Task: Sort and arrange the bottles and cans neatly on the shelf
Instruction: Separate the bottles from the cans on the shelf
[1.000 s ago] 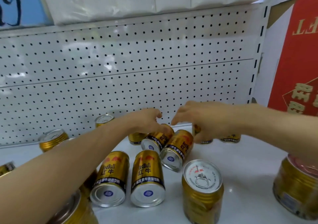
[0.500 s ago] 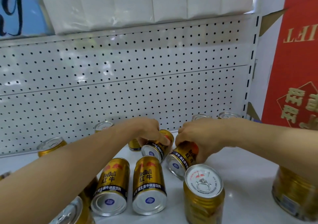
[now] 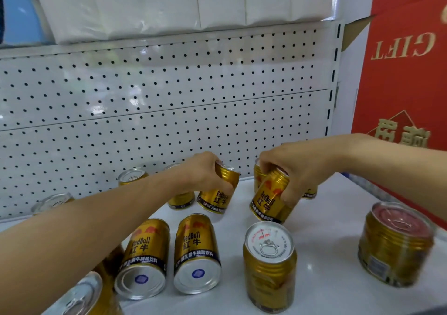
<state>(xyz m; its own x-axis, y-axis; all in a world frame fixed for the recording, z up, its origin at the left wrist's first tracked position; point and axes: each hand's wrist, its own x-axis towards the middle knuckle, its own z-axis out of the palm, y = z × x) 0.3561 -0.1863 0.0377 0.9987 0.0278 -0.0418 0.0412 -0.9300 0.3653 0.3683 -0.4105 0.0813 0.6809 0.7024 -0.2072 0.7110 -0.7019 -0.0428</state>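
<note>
Both grips are clamped on tilted gold cans: the left hand [image 3: 203,173] on one can [image 3: 216,195], the right hand [image 3: 287,169] on another [image 3: 267,199], near the shelf [image 3: 321,237] back. Standing them up looks underway; next, two fallen cans [image 3: 169,254] need righting.

At least twelve gold cans [image 3: 268,266], two hands [image 3: 297,169], one red box [image 3: 406,77].

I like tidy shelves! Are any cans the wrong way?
Yes. Two gold Red Bull cans lie on their sides at the front of the white shelf, bottoms facing out, while the gold can beside them stands upright.
</note>
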